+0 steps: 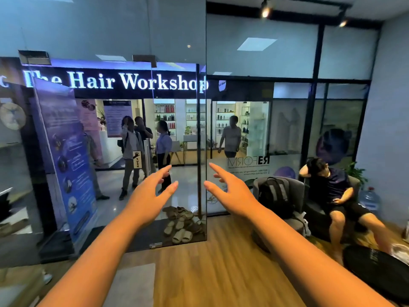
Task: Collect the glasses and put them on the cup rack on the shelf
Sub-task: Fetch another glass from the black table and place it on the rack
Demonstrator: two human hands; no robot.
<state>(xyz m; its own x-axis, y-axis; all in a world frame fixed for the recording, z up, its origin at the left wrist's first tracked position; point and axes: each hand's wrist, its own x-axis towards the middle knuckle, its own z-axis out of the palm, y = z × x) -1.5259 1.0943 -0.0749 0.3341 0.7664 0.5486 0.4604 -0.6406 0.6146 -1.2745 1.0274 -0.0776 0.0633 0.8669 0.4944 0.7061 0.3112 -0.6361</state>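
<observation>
Both my arms reach forward at chest height toward a glass entrance. My left hand point(150, 191) is open with fingers spread and holds nothing. My right hand point(230, 189) is also open and empty, palm turned inward, about a hand's width from the left one. No glasses, cup rack or shelf for them appear in this view.
A glass door point(177, 134) stands ahead with a pile of sandals point(183, 222) at its foot. A blue banner stand point(64, 151) is at the left. A person sits in a grey armchair point(345, 196) at the right, beside a black backpack point(274, 196). Several people stand outside the door.
</observation>
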